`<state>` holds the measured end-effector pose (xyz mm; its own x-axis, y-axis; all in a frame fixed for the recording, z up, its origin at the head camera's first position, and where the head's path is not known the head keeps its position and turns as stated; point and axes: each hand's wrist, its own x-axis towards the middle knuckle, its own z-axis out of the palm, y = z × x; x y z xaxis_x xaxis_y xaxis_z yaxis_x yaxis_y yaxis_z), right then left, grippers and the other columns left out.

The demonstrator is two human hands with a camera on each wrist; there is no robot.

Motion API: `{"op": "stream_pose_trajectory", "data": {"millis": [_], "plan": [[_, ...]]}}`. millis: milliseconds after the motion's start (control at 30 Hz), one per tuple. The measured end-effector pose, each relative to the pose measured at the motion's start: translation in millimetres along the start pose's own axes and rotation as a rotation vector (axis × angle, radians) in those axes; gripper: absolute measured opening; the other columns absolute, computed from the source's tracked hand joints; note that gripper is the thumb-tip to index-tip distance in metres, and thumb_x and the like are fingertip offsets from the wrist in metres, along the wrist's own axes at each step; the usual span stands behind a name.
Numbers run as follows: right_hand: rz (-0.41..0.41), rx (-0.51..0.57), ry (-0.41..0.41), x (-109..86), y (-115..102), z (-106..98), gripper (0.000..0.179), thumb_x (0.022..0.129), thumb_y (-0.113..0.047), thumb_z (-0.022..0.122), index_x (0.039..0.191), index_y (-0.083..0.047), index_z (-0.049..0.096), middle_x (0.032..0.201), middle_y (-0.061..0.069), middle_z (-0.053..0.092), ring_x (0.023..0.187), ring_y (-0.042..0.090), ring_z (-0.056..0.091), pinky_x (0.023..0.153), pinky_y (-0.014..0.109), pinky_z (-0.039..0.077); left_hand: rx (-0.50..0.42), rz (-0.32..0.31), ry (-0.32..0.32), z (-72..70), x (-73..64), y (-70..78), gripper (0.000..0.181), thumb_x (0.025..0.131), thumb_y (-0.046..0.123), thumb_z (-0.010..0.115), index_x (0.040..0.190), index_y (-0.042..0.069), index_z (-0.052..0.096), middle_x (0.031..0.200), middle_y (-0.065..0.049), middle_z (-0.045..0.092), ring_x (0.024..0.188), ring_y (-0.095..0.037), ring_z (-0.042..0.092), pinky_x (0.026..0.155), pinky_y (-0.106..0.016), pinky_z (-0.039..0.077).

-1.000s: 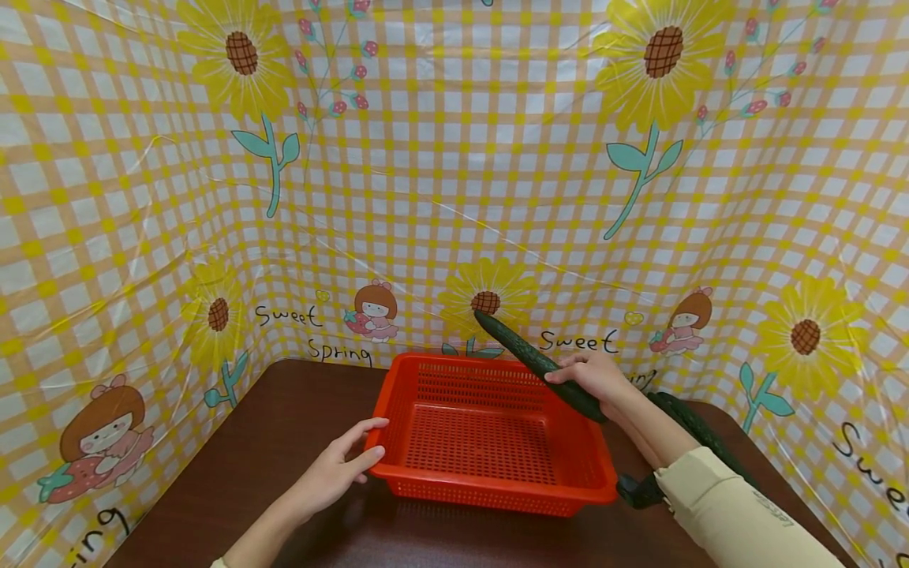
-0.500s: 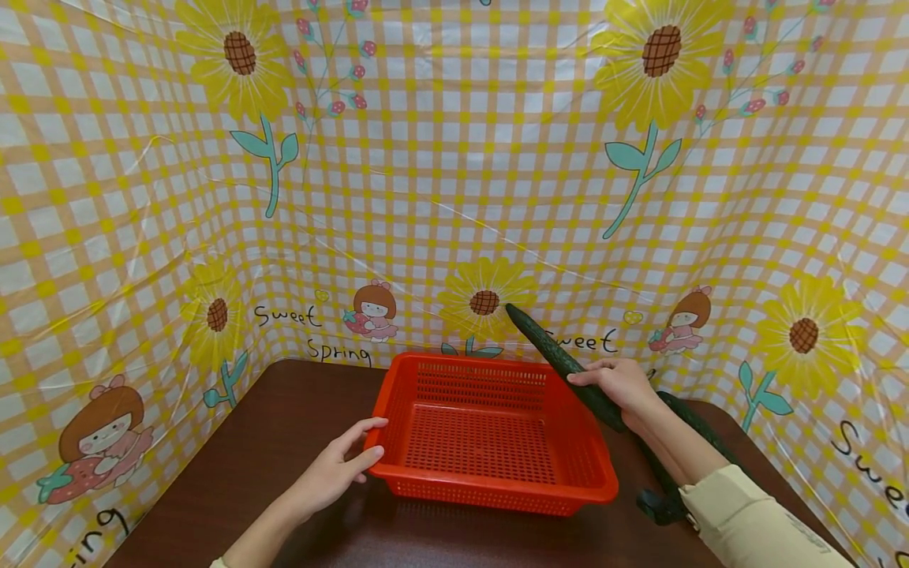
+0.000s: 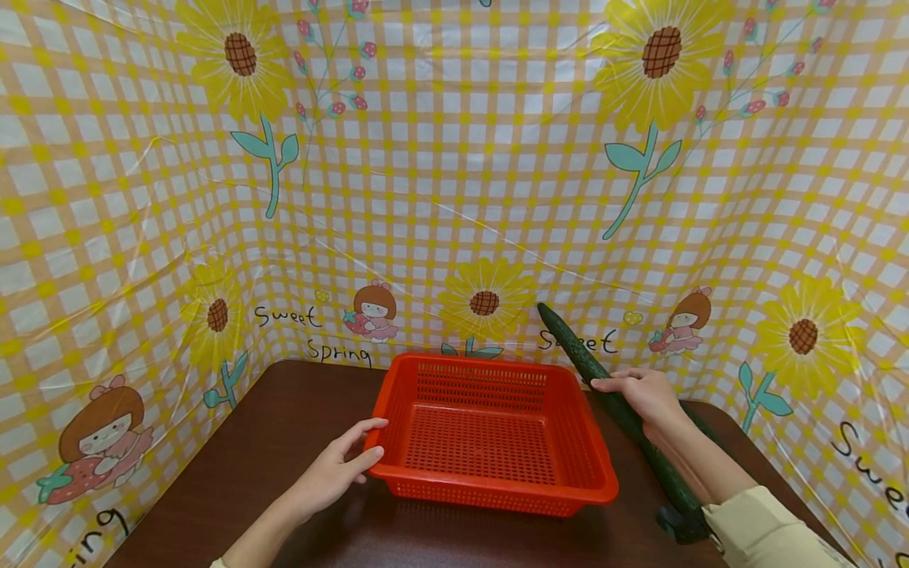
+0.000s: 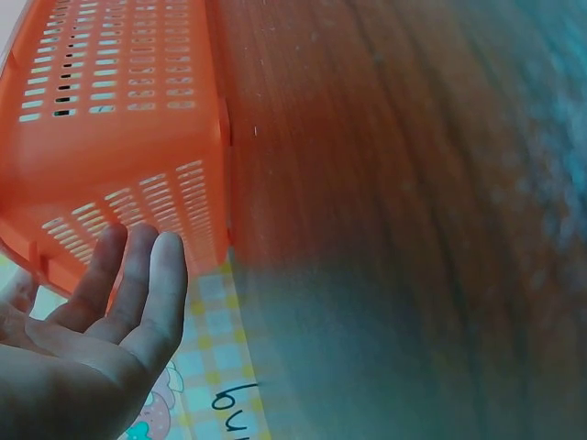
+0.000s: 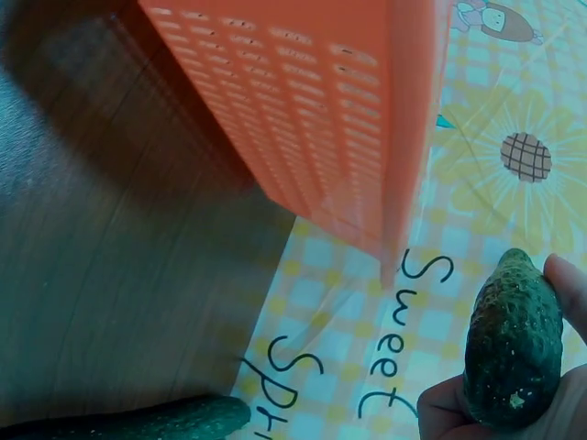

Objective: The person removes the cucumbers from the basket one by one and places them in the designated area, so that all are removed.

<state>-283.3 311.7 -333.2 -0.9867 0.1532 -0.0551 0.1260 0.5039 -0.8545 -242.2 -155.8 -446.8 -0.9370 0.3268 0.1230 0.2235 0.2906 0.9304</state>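
My right hand (image 3: 648, 398) grips a long dark green cucumber (image 3: 571, 339) behind its middle, just right of the red basket (image 3: 490, 487). The cucumber slants up to the left, its tip standing before the patterned cloth. In the right wrist view its blunt end (image 5: 515, 367) faces the camera between thumb and fingers. At the basket's left side, my left hand (image 3: 337, 469) holds the rim, thumb and index finger on it. The left wrist view shows the other fingers (image 4: 165, 284) against the outer wall. Inside the basket, the perforated floor shows bare.
Another cucumber (image 5: 138, 420) lies on the table, lower left in the right wrist view; in the head view, dark green shows on both sides of my right forearm, mostly hidden. The brown table (image 3: 284, 410) meets a checked sunflower cloth (image 3: 426, 189) behind and at both sides.
My right hand has moved right and slightly down with the cucumber, away from above the basket to its right side. The left hand and the basket have stayed put.
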Motion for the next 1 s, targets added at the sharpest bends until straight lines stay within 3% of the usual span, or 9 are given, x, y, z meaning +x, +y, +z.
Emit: {"op": "stream_pose_trajectory", "data": {"millis": [167,400,533,600,667,833,1000], "plan": [[0.003,-0.033,0.025,-2.0,10,-6,0.072,0.092,-0.042,0.072,0.138,0.010,0.053,0.150,0.034,0.037,0.129,0.049,0.041,0.093,0.047,0.051,-0.011,0.006,-0.013,-0.6,-0.8,-0.2,0.047,0.101,0.027,0.061,0.146,0.018,0.048,0.131,-0.020,0.056,0.104,-0.024,0.059,0.077,-0.042,0.056],[0.045,-0.025,0.121,-5.0,31,-14,0.048,0.085,-0.044,0.079,0.108,-0.002,0.075,0.124,0.022,0.057,0.100,0.033,0.056,0.071,0.033,0.053,-0.012,0.010,-0.014,-0.6,0.2,-1.8,0.047,0.101,0.027,0.061,0.146,0.020,0.048,0.133,-0.018,0.056,0.105,-0.025,0.059,0.076,-0.041,0.056],[0.066,0.004,0.126,-6.4,42,-17,0.036,0.085,-0.043,0.078,0.095,-0.008,0.079,0.137,0.027,0.050,0.116,0.041,0.049,0.089,0.044,0.051,-0.016,0.013,-0.015,-0.6,1.1,-3.1,0.047,0.101,0.026,0.061,0.146,0.020,0.048,0.131,-0.018,0.057,0.104,-0.025,0.060,0.076,-0.042,0.056],[0.072,0.029,0.120,-7.0,46,-18,0.031,0.086,-0.041,0.078,0.092,-0.010,0.080,0.146,0.030,0.042,0.127,0.047,0.042,0.100,0.054,0.045,-0.020,0.014,-0.014,-0.5,1.4,-3.5,0.047,0.101,0.025,0.061,0.146,0.019,0.048,0.131,-0.018,0.057,0.104,-0.024,0.060,0.076,-0.042,0.056],[0.078,0.049,0.123,-7.6,51,-18,0.026,0.087,-0.038,0.077,0.089,-0.012,0.081,0.150,0.030,0.038,0.132,0.047,0.038,0.104,0.056,0.041,-0.022,0.013,-0.015,-0.5,1.4,-3.6,0.048,0.101,0.025,0.061,0.146,0.019,0.048,0.131,-0.019,0.057,0.104,-0.024,0.061,0.076,-0.042,0.056],[0.089,0.053,0.150,-8.5,64,-16,0.021,0.087,-0.036,0.078,0.089,-0.016,0.083,0.149,0.030,0.042,0.129,0.044,0.043,0.100,0.051,0.045,-0.017,0.011,-0.019,-0.5,0.9,-2.9,0.047,0.101,0.026,0.061,0.146,0.018,0.047,0.131,-0.019,0.057,0.103,-0.024,0.061,0.076,-0.042,0.056],[0.113,0.046,0.155,-6.6,78,-16,0.021,0.086,-0.034,0.077,0.089,-0.014,0.083,0.151,0.032,0.038,0.136,0.049,0.035,0.109,0.062,0.034,-0.015,0.008,-0.019,-0.2,0.5,-1.6,0.048,0.101,0.027,0.061,0.146,0.018,0.047,0.132,-0.019,0.055,0.102,-0.024,0.060,0.076,-0.042,0.056]]}}
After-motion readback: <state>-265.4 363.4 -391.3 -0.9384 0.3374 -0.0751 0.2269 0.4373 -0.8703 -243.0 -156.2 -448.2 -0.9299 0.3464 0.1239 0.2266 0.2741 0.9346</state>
